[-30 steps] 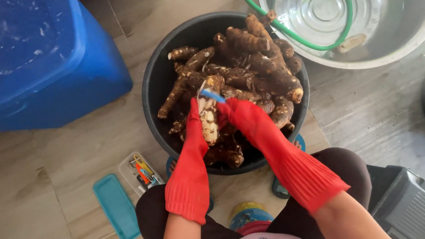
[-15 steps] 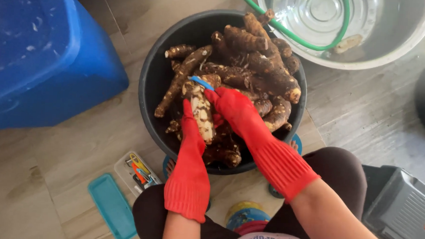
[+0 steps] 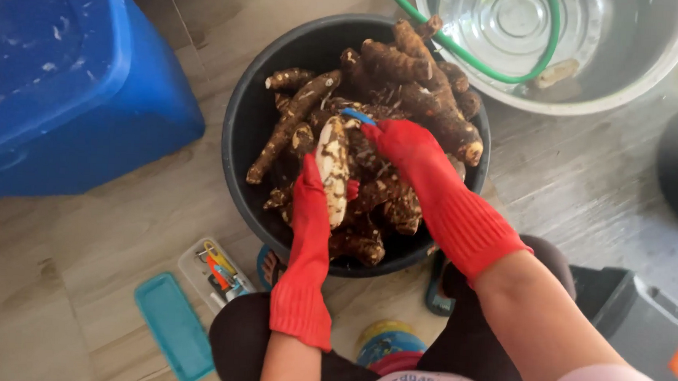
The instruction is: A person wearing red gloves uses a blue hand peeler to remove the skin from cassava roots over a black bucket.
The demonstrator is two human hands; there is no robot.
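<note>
Both my hands wear red rubber gloves over a black tub [image 3: 243,125] piled with several brown cassava roots [image 3: 405,79]. My left hand [image 3: 312,193] grips a partly peeled, pale root [image 3: 332,167] held upright above the pile. My right hand [image 3: 406,144] holds a blue-handled peeler [image 3: 357,117] against the top end of that root. Peelings lie among the roots below.
A big blue bin [image 3: 69,80] stands at the left. A metal basin [image 3: 626,66] with water and a green hose [image 3: 474,63] sits at the top right. A small clear box of tools [image 3: 217,273] and its teal lid [image 3: 173,328] lie on the floor. A grey crate [image 3: 645,326] is at the right.
My right hand has carried the peeler up and to the right, to the root's top end. My left hand has turned the root more upright, showing more pale peeled surface.
</note>
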